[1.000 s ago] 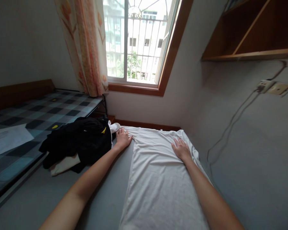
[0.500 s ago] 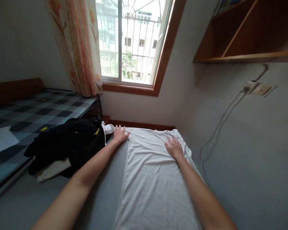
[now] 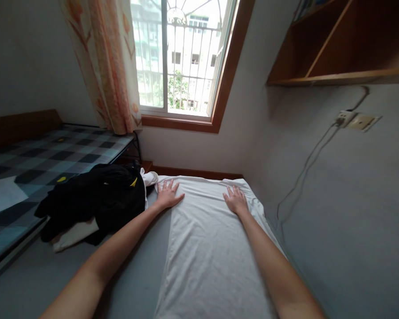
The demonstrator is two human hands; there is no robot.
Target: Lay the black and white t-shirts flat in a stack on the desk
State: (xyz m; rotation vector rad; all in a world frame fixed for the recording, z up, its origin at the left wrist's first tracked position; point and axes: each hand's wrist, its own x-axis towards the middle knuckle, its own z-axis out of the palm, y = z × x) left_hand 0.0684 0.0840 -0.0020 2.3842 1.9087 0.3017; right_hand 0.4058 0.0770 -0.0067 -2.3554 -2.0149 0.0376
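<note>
Palms flat, clasping nothing: left hand and right hand pressing far end of white garment. Grey bed surface lying beneath both; garment stretching back from hands; black clothes pile sitting just left of left hand.

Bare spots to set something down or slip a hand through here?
Free: the grey surface near-left, bordered by the black clothes pile, the checked bed and the left forearm; also a wedge between that forearm and the white shirt. Crowded: at the far end the left hand sits close to the pile; right hand side, the shirt runs almost to the wall.
</note>
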